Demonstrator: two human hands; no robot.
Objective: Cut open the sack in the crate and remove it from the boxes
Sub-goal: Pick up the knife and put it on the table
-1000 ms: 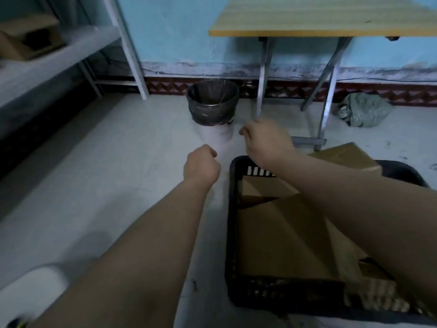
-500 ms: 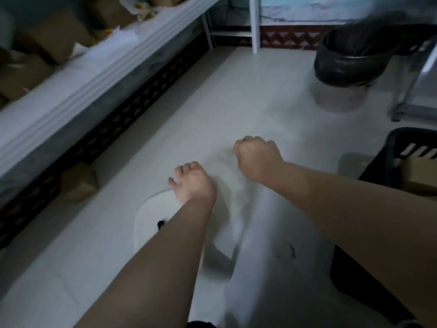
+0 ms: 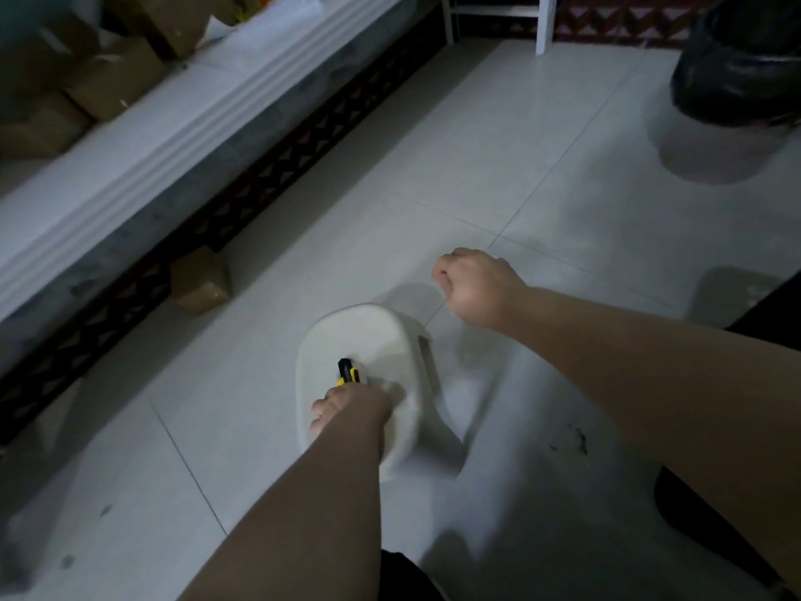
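The left hand (image 3: 353, 405) sits low in the centre of the frame, on top of a white plastic stool (image 3: 368, 336) that stands on the pale tiled floor (image 3: 433, 167). Its fingers curl down over the rear end of a yellow and black utility knife (image 3: 348, 370), which lies on the stool's seat with its dark tip pointing toward the top of the frame. The right hand (image 3: 474, 286) hangs above the floor just beyond the stool, right of centre. It is clenched into a tight fist with the knuckles up, and nothing shows inside it. Of the crate (image 3: 776, 308) only a dark corner shows at the right edge, well apart from both hands, and what it contains lies outside the frame. In the upper right stands a waste bin (image 3: 737, 67) lined with a black bag. A long white shelf (image 3: 173, 136) runs diagonally across the upper left, with brown cardboard boxes (image 3: 112, 80) on it. One small cardboard box (image 3: 199, 279) sits on the floor at the shelf's foot, left of the stool.
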